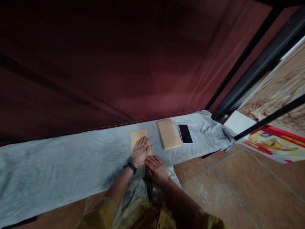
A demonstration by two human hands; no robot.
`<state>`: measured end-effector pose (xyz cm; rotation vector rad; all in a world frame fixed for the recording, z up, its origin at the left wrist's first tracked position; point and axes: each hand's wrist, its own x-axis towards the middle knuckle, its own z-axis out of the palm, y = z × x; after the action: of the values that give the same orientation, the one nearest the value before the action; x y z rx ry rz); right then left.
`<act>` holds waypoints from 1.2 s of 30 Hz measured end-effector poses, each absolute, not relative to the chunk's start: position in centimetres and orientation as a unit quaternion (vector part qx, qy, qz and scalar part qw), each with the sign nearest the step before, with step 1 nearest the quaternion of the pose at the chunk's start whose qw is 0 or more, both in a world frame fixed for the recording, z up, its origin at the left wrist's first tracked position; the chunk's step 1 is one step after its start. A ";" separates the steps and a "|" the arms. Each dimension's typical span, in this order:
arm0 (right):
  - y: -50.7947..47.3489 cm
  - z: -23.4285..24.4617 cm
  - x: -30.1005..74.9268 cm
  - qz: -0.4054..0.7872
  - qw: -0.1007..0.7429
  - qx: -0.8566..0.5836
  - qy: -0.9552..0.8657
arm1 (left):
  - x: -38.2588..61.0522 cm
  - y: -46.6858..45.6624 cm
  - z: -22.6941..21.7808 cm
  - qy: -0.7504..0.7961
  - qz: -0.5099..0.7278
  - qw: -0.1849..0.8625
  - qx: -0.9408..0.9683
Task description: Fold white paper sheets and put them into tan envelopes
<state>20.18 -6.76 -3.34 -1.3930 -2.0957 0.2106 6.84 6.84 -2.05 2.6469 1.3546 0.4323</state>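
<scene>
A tan, flat rectangular piece of kraft paper [136, 135] lies on the grey cloth; whether it is a sheet, bag or envelope I cannot tell. My left hand [139, 151] rests flat on it, palm down, fingers stretched toward its far right side. At the paper's near right corner, my right hand [156, 169] lies with its fingers extended over the edge, close beside the left wrist. Its thumb is partly hidden. Just right of this paper sits a neat stack of the same tan kraft paper [168, 134], touched by neither hand.
A phone [185, 134] with a dark screen lies right of the stack. The grey cloth [71, 162] covers a long narrow bench against a dark red curtain [147, 79]. Black metal bars [245, 60], a white box [239, 122] and a printed carton [276, 144] stand at right, above the tiled floor [221, 187].
</scene>
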 end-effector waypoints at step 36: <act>-5.5 -2.0 19.0 0.085 0.290 -0.650 -0.698 | 1.9 -6.0 -1.6 0.470 0.226 0.014 0.853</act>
<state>19.03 -5.52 -2.02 -1.7335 -1.8618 0.2275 1.88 -6.03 -1.56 2.6556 1.4644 0.7021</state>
